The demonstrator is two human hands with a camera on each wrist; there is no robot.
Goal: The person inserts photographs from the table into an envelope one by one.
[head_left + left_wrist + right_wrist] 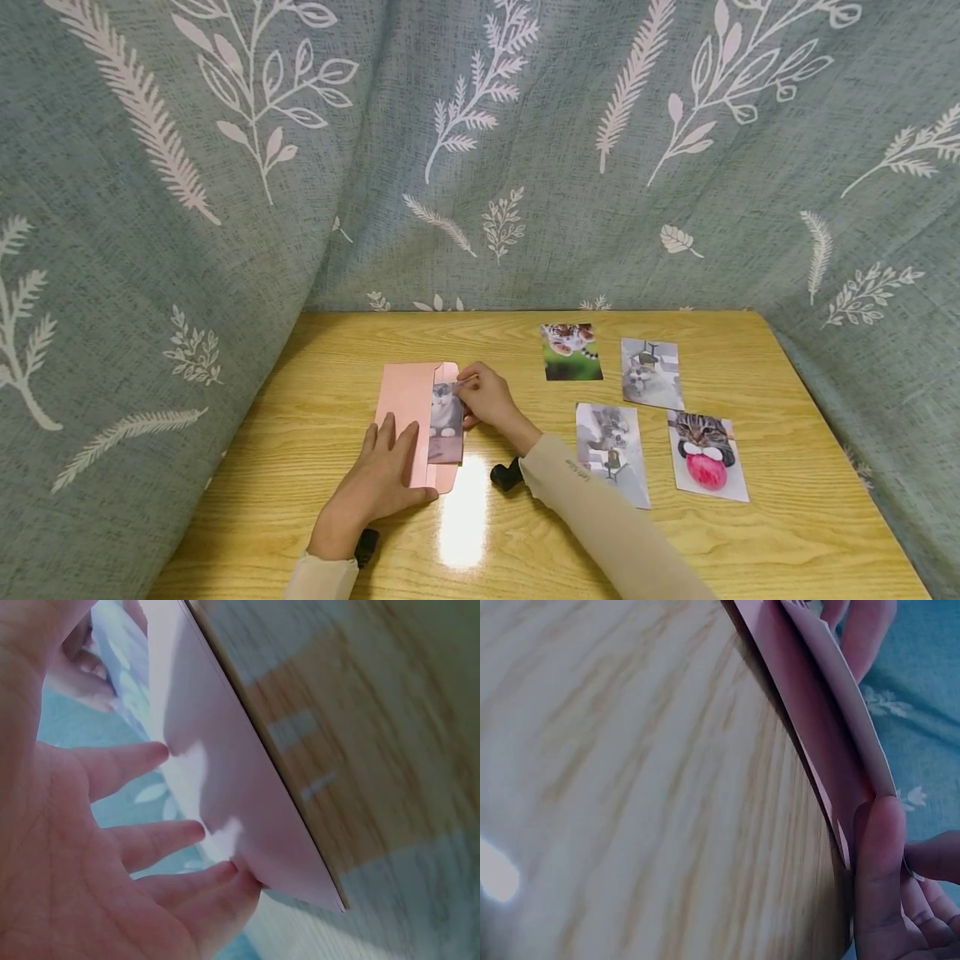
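Observation:
A pink envelope [405,387] lies on the table with its opening toward the right. Partway out of that opening shows a photo of a grey-and-white cat [446,417]. My left hand [378,479] rests on the envelope's lower left part, fingers spread; the left wrist view has these fingertips touching the pink paper [225,750]. With thumb and fingers my right hand [491,400] pinches the photo's upper right edge. In the right wrist view the thumb [881,855] lies at the gaping pink opening [810,705]; the far end of the photo is hidden inside.
Toward the right of the wooden table [315,375] lie a tiger photo [572,352], two greyish photos, one farther back [651,372] and one nearer [612,454], and a photo of a cat with a pink ball [707,457]. A patterned curtain [480,208] hangs behind.

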